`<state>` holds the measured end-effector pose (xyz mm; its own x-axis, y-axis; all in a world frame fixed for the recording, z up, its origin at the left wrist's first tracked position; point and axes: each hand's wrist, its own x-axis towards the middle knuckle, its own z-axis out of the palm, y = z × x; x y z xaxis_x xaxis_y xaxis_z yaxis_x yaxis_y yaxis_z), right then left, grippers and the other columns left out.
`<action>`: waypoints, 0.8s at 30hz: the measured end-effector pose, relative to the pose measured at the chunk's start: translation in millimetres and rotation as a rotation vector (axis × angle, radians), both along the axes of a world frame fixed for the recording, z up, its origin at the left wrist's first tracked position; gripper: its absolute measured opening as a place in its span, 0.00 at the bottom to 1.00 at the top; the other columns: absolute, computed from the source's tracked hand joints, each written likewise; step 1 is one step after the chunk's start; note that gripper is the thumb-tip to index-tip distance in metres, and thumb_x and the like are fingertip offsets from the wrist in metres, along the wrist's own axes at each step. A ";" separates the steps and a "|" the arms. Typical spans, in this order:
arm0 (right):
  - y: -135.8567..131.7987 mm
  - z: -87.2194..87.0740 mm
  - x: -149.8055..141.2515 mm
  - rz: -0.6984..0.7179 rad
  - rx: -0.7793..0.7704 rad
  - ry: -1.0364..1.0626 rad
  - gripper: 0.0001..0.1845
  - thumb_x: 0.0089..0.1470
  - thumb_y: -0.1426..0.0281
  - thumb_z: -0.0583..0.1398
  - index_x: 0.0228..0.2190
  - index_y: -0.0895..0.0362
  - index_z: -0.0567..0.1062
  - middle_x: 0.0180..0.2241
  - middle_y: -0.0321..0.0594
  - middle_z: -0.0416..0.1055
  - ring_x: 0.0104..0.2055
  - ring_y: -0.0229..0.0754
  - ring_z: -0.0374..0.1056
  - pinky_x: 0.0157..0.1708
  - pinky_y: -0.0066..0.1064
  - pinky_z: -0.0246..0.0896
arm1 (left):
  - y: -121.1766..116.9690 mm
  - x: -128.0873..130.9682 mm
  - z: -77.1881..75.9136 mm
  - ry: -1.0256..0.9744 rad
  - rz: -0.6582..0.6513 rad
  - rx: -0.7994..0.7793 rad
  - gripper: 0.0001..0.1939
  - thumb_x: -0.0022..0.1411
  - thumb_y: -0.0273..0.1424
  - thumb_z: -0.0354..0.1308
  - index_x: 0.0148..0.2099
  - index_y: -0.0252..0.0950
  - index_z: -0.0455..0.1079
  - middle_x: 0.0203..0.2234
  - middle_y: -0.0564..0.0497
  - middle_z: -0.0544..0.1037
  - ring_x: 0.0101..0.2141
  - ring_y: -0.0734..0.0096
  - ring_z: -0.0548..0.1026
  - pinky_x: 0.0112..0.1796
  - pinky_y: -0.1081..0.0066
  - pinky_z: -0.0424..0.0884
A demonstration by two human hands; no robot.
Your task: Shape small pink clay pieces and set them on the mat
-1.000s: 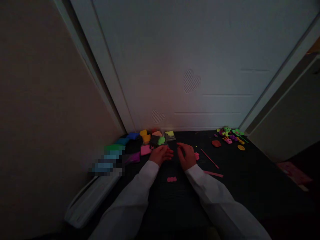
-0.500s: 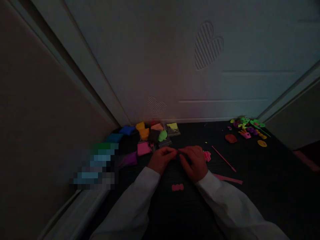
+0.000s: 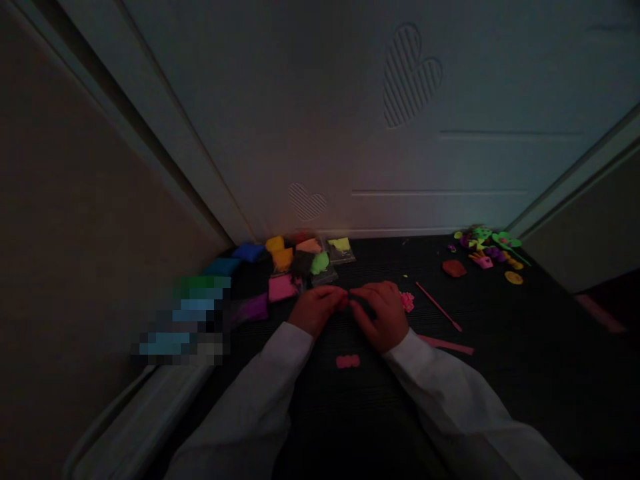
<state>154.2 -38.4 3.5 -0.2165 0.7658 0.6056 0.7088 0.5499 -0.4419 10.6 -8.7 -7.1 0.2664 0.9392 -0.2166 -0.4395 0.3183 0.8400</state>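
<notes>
My left hand [image 3: 316, 310] is pinched above the dark table, thumb against fingers. Whatever sits at its fingertips is too small and dark to make out. My right hand [image 3: 383, 313] faces it closely, its thumb and forefinger apart with a dark gap between them. Below both hands lies a flat pink piece with wavy edges [image 3: 348, 361]. Just right of my right hand is a bumpy pink cluster [image 3: 407, 302], partly covered by the hand. Beyond it lie a thin pink stick tool [image 3: 439, 307] and a flat pink strip [image 3: 447, 345], whose near end is hidden by my sleeve.
Bags of coloured modelling clay, including a pink bag [image 3: 283, 288] and a blue bag [image 3: 249, 251], line the back left. Small clay figures [image 3: 483, 250] and a reddish-brown lump [image 3: 454, 268] lie at the back right. A white panelled door [image 3: 350, 133] stands behind the table.
My fingertips have parted slightly; my right thumb and forefinger have drawn away from the left fingertips. The whole view has shifted a little, with things on the table sitting higher and further left.
</notes>
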 end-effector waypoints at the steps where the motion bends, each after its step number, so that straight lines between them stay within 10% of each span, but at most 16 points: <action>1: -0.4 0.6 0.1 0.003 -0.002 0.003 0.11 0.46 0.70 0.53 0.36 0.56 0.67 0.33 0.40 0.65 0.38 0.39 0.58 0.40 0.36 0.48 | 0.2 -0.3 -0.1 -0.004 0.002 -0.015 0.07 0.40 0.26 0.59 0.26 0.30 0.68 0.18 0.52 0.71 0.22 0.79 0.68 0.27 0.76 0.63; 24: -3.3 6.2 -0.3 0.020 -0.022 0.009 0.12 0.47 0.71 0.51 0.36 0.56 0.67 0.32 0.40 0.64 0.38 0.40 0.58 0.39 0.35 0.50 | 1.9 -0.5 -3.2 0.044 0.001 0.033 0.08 0.39 0.27 0.60 0.24 0.31 0.64 0.16 0.57 0.67 0.20 0.81 0.65 0.25 0.77 0.61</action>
